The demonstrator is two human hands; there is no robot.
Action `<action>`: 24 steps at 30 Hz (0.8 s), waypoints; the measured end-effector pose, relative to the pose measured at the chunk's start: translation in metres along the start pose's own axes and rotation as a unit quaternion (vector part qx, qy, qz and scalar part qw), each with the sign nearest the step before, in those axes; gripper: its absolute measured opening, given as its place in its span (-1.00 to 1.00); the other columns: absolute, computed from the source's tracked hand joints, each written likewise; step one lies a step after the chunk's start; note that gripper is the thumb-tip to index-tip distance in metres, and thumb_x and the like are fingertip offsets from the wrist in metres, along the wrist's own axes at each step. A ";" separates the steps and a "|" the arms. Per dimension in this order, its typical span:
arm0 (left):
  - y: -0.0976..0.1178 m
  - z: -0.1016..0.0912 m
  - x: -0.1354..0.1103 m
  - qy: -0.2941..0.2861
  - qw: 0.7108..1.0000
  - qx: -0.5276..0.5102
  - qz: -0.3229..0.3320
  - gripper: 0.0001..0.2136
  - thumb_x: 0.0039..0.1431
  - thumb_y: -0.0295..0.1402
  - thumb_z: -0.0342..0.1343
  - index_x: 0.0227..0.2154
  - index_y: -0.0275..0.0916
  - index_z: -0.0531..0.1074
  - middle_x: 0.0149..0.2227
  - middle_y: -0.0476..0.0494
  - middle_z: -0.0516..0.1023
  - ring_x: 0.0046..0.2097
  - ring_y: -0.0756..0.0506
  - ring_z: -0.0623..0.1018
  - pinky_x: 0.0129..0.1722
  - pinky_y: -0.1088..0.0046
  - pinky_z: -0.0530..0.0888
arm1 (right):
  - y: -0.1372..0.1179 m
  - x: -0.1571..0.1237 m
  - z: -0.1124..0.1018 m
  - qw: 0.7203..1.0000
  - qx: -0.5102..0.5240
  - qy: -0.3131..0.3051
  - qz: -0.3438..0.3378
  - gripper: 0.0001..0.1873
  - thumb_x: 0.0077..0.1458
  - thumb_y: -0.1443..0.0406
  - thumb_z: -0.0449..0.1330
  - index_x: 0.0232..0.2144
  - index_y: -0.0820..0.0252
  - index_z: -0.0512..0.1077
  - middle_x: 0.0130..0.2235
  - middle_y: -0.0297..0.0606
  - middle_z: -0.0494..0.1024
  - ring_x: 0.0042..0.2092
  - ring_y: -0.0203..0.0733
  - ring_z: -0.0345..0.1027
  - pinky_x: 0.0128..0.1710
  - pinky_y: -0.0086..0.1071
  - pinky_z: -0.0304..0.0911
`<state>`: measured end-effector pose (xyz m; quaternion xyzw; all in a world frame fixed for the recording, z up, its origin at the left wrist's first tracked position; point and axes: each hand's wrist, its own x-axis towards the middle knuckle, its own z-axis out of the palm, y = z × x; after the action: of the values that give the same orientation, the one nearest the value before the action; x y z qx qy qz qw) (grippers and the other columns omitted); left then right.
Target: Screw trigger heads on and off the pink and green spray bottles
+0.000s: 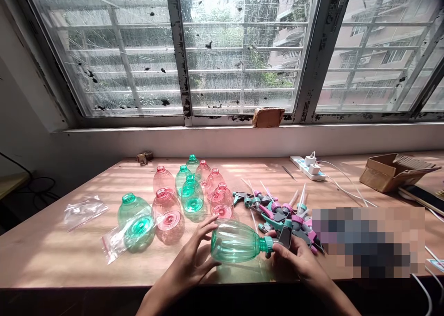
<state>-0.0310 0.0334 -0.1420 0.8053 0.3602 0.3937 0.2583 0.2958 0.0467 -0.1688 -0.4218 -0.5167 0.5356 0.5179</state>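
Observation:
A clear green spray bottle (236, 243) lies sideways above the front edge of the table, its neck pointing right. My left hand (197, 244) curls its thumb and fingers around the bottle's base. At the neck, a grey and teal trigger sprayer head (282, 236) sits against the opening, and my right hand (296, 256) grips it. Whether the collar is fully screwed on cannot be made out. Just behind my right hand lies a pile of loose trigger sprayer heads (277, 209) in teal, pink and grey, with white dip tubes.
Several open green bottles (192, 195) and red bottles (168, 214) stand left of centre. Plastic bags (85, 210) lie at the left. Toward the back right are a power strip (308, 168) and a cardboard box (388, 172). A blurred patch covers the right front.

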 end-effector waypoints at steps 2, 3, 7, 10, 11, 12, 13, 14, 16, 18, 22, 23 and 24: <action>0.003 0.000 -0.001 -0.014 0.999 -0.027 -0.015 -0.33 0.34 -0.24 0.34 0.39 0.13 0.16 0.54 -0.25 0.04 0.46 -0.40 0.26 0.31 0.10 0.44 | 0.000 0.001 0.000 1.000 -0.010 0.006 -0.007 -0.38 -0.02 -0.17 0.48 -0.14 0.19 0.67 -0.30 -0.17 0.72 -0.24 0.06 0.58 -0.15 -0.18 0.39; 0.003 0.000 -0.001 -0.023 0.998 -0.047 -0.032 -0.30 0.32 -0.20 0.36 0.41 0.13 0.15 0.55 -0.24 0.02 0.46 -0.40 0.26 0.34 0.07 0.42 | 0.000 0.001 0.000 1.000 -0.015 0.010 -0.010 -0.38 -0.02 -0.17 0.48 -0.14 0.19 0.67 -0.29 -0.17 0.71 -0.23 0.06 0.57 -0.15 -0.19 0.39; -0.003 0.000 -0.004 -0.023 0.982 -0.151 -0.106 -0.32 0.41 -0.04 0.22 0.46 0.12 0.05 0.46 -0.28 0.19 0.40 -0.36 0.36 0.32 0.03 0.45 | -0.001 0.001 0.000 1.000 -0.009 0.016 -0.017 -0.45 -0.02 -0.12 0.49 -0.17 0.16 0.68 -0.29 -0.20 0.69 -0.28 -0.01 0.52 -0.26 -0.26 0.38; -0.011 0.002 -0.004 -0.014 0.979 -0.163 -0.126 -0.31 0.43 -0.03 0.19 0.48 0.10 0.02 0.42 -0.30 0.25 0.40 -0.37 0.34 0.32 0.00 0.45 | -0.002 0.000 0.000 1.000 0.015 -0.006 -0.009 -0.50 0.03 -0.08 0.49 -0.15 0.16 0.66 -0.39 -0.26 0.66 -0.41 -0.11 0.47 -0.34 -0.30 0.34; -0.014 0.002 -0.004 -0.016 0.980 -0.152 -0.123 -0.30 0.43 -0.04 0.19 0.48 0.09 0.01 0.42 -0.31 0.26 0.40 -0.38 0.34 0.34 -0.03 0.41 | -0.002 0.001 0.001 1.000 0.019 -0.010 -0.007 -0.50 0.04 -0.07 0.49 -0.15 0.16 0.66 -0.42 -0.28 0.65 -0.43 -0.12 0.47 -0.35 -0.30 0.34; -0.016 0.003 -0.004 -0.022 0.983 -0.141 -0.118 -0.29 0.42 -0.04 0.20 0.49 0.07 0.02 0.42 -0.32 0.27 0.39 -0.38 0.35 0.37 -0.06 0.37 | -0.002 0.001 0.001 1.000 0.021 -0.012 -0.006 -0.50 0.05 -0.07 0.49 -0.14 0.16 0.66 -0.44 -0.29 0.64 -0.44 -0.13 0.47 -0.35 -0.30 0.34; -0.017 0.003 -0.004 -0.031 0.984 -0.134 -0.114 -0.28 0.41 -0.06 0.23 0.48 0.06 0.03 0.42 -0.32 0.28 0.39 -0.38 0.36 0.39 -0.08 0.33 | -0.002 0.001 0.001 1.000 0.021 -0.012 -0.006 -0.49 0.05 -0.08 0.48 -0.14 0.17 0.65 -0.44 -0.29 0.64 -0.45 -0.13 0.47 -0.35 -0.30 0.35; -0.019 0.003 -0.004 -0.042 0.984 -0.131 -0.113 -0.27 0.39 -0.08 0.26 0.48 0.05 0.05 0.41 -0.31 0.30 0.39 -0.38 0.37 0.40 -0.08 0.31 | -0.003 0.002 0.001 1.000 0.021 -0.011 -0.008 -0.47 0.04 -0.09 0.48 -0.14 0.17 0.65 -0.44 -0.29 0.64 -0.45 -0.14 0.47 -0.36 -0.31 0.35; -0.020 0.004 -0.004 -0.060 0.983 -0.131 -0.110 -0.24 0.33 -0.15 0.34 0.47 0.06 0.08 0.39 -0.29 0.35 0.39 -0.38 0.38 0.41 -0.05 0.31 | -0.003 0.002 0.001 1.000 0.023 -0.007 -0.013 -0.46 0.04 -0.11 0.48 -0.14 0.18 0.65 -0.40 -0.27 0.65 -0.46 -0.17 0.46 -0.38 -0.32 0.36; -0.020 0.004 -0.004 -0.059 0.986 -0.124 -0.097 -0.16 0.26 -0.23 0.41 0.47 0.07 0.06 0.37 -0.28 0.38 0.36 -0.37 0.41 0.39 -0.02 0.34 | -0.003 0.002 0.001 1.000 0.027 -0.004 -0.015 -0.46 0.04 -0.11 0.48 -0.16 0.18 0.65 -0.37 -0.27 0.65 -0.47 -0.20 0.45 -0.40 -0.34 0.37; -0.016 0.004 0.000 -0.035 0.995 -0.080 -0.057 -0.11 0.21 -0.34 0.41 0.48 0.08 0.02 0.36 -0.29 0.32 0.26 -0.31 0.50 0.29 0.08 0.45 | -0.004 0.000 0.004 0.999 0.038 -0.002 0.007 -0.48 0.01 -0.08 0.51 -0.16 0.18 0.66 -0.35 -0.28 0.66 -0.47 -0.20 0.48 -0.43 -0.36 0.39; -0.014 0.004 0.001 -0.037 0.996 -0.070 -0.046 -0.11 0.20 -0.32 0.42 0.48 0.08 0.04 0.37 -0.29 0.28 0.27 -0.33 0.48 0.28 0.09 0.45 | -0.004 0.000 0.005 0.999 0.040 -0.003 0.013 -0.48 -0.01 -0.07 0.52 -0.16 0.18 0.67 -0.34 -0.27 0.67 -0.47 -0.19 0.50 -0.43 -0.35 0.41; -0.012 0.003 0.002 -0.042 0.996 -0.064 -0.040 -0.10 0.18 -0.29 0.45 0.47 0.08 0.07 0.38 -0.29 0.26 0.31 -0.36 0.44 0.30 0.08 0.43 | -0.005 0.000 0.006 0.999 0.042 -0.002 0.016 -0.47 -0.03 -0.08 0.53 -0.17 0.18 0.67 -0.32 -0.25 0.68 -0.47 -0.18 0.52 -0.43 -0.33 0.44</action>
<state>-0.0322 0.0420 -0.1510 0.7876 0.3553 0.3713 0.3399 0.2905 0.0457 -0.1636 -0.4072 -0.4879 0.5659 0.5252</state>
